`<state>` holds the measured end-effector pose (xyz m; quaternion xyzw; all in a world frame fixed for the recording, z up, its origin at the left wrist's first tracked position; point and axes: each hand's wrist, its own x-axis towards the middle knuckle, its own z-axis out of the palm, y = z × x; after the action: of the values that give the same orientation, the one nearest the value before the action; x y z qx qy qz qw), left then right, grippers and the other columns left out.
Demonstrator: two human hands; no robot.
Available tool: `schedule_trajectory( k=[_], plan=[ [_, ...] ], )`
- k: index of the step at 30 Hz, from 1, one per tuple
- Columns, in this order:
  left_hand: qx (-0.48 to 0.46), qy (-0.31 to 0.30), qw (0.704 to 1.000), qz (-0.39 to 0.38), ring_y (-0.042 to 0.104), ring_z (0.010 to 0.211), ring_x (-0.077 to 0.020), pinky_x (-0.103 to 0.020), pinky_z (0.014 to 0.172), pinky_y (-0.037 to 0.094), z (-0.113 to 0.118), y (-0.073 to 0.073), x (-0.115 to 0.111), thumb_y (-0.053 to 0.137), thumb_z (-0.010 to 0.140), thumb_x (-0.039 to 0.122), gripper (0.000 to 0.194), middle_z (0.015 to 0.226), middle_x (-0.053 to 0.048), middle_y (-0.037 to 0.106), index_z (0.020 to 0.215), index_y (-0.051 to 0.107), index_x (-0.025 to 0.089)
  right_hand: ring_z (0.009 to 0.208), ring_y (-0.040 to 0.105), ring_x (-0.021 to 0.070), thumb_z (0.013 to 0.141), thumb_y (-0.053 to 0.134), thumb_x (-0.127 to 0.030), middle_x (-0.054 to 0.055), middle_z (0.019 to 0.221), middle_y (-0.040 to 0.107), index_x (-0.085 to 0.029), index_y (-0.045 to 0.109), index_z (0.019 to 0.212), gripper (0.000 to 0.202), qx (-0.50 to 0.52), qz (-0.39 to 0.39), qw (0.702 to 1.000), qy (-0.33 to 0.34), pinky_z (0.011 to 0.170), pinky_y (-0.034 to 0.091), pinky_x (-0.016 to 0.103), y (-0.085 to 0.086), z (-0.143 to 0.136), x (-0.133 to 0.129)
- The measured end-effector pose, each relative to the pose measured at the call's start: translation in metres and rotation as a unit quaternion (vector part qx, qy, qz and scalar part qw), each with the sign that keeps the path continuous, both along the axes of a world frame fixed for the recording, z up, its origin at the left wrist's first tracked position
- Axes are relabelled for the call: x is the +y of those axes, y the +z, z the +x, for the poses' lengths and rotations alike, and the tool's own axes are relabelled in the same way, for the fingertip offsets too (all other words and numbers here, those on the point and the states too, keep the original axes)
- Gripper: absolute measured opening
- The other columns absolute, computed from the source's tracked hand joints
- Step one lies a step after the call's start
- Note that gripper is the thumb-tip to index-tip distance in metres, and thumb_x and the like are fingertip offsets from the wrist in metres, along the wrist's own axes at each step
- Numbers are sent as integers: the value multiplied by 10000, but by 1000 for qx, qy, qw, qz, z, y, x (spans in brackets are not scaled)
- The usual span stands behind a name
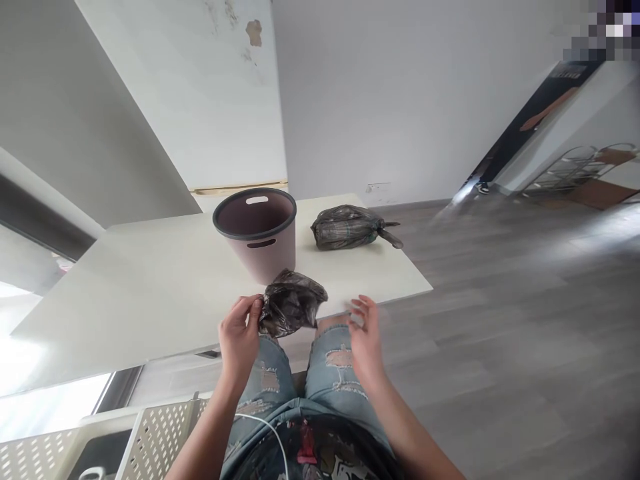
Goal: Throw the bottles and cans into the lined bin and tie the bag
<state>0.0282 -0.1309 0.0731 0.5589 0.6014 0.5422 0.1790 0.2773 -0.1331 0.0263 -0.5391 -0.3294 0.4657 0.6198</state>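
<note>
My left hand (243, 330) pinches the left edge of a crumpled black plastic bag (290, 307), whose mouth gapes partly. The bag hangs over the table's front edge, just in front of a pinkish-mauve trash can (267, 257) with a dark rim and slot handles. To the right of the bag, apart from it, my right hand (365, 330) is raised with its fingers spread and slightly curled, holding nothing. A tied black plastic bag (347, 228) with something inside lies on the table to the right of the trash can.
The white table (165, 280) stands against a grey wall. At bottom left is a perforated light-coloured basket (163, 427). A white cable (270, 427) crosses my lap. Far right, a person in dark clothes (530, 120) stands near metal-framed chairs (595, 190).
</note>
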Motion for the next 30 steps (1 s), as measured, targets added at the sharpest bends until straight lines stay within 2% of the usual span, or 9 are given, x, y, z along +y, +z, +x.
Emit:
schedule_trajectory(
  k=[2, 7, 12, 15, 19, 22, 24, 27, 30],
  plan=[
    [-14, -26, 999, -16, 691, 836, -215, -308, 771, 541, 4, 2, -3, 660, 985, 435, 249, 901, -56, 766, 971, 805, 234, 1170, 608, 248, 908, 657, -313, 101, 1343, 607, -308, 582, 1294, 393, -70, 69, 995, -8, 986, 534, 417, 10, -6, -7],
    [-94, -118, 984, -90, 707, 835, -233, -322, 758, 557, 16, 0, -7, 705, 954, 481, 276, 896, -62, 776, 953, 813, 227, 1119, 671, 258, 937, 739, -392, 76, 1226, 710, -303, 659, 1346, 426, -81, 72, 955, 277, 980, 542, 387, 36, -26, -9],
    [-239, -107, 963, -70, 612, 750, -172, -267, 683, 521, 9, 1, 1, 692, 959, 542, 351, 825, -50, 691, 906, 736, 198, 940, 689, 238, 945, 717, -438, 41, 955, 753, -238, 790, 955, 213, -121, 27, 951, 282, 870, 532, 350, 29, -33, -3],
    [-307, -99, 945, -49, 557, 712, -142, -236, 655, 499, 5, 5, 6, 701, 947, 565, 372, 793, -28, 632, 871, 666, 203, 794, 661, 202, 965, 677, -486, 27, 865, 728, -233, 776, 983, 272, -86, -8, 942, 324, 718, 522, 314, 25, -26, -7],
    [-321, -81, 942, -53, 553, 688, -137, -232, 636, 484, 11, 10, 4, 661, 966, 582, 355, 793, -5, 621, 925, 625, 231, 825, 668, 206, 876, 808, -418, 40, 963, 752, -261, 772, 1120, 293, -127, 2, 879, 460, 701, 537, 312, 34, -14, -15],
    [-313, -74, 944, -68, 523, 633, -128, -234, 604, 456, 19, 14, 0, 641, 976, 596, 374, 744, 15, 599, 900, 603, 232, 1076, 678, 244, 809, 885, -364, 73, 1337, 707, -359, 633, 1456, 694, -178, 48, 890, 417, 849, 568, 351, 45, -11, -16],
    [-297, -82, 948, -80, 522, 628, -131, -241, 603, 451, 24, 16, -1, 631, 982, 599, 387, 734, 13, 599, 892, 616, 223, 1133, 670, 251, 839, 859, -385, 75, 1378, 694, -370, 607, 1491, 700, -182, 65, 906, 376, 897, 568, 375, 49, -16, -13],
    [-268, -78, 957, -84, 583, 714, -147, -249, 660, 483, 30, 17, 0, 639, 988, 575, 361, 817, -11, 652, 947, 667, 217, 920, 703, 236, 878, 807, -409, 60, 1025, 790, -266, 808, 1110, 273, -158, 48, 893, 418, 837, 554, 370, 48, -32, -7],
    [-274, -61, 957, -71, 664, 870, -174, -261, 751, 526, 36, 16, 2, 638, 1000, 550, 334, 989, -39, 711, 1150, 672, 254, 778, 664, 199, 879, 790, -449, 27, 833, 745, -220, 777, 891, 230, -52, 13, 930, 363, 765, 521, 326, 45, -45, 0]
  ],
)
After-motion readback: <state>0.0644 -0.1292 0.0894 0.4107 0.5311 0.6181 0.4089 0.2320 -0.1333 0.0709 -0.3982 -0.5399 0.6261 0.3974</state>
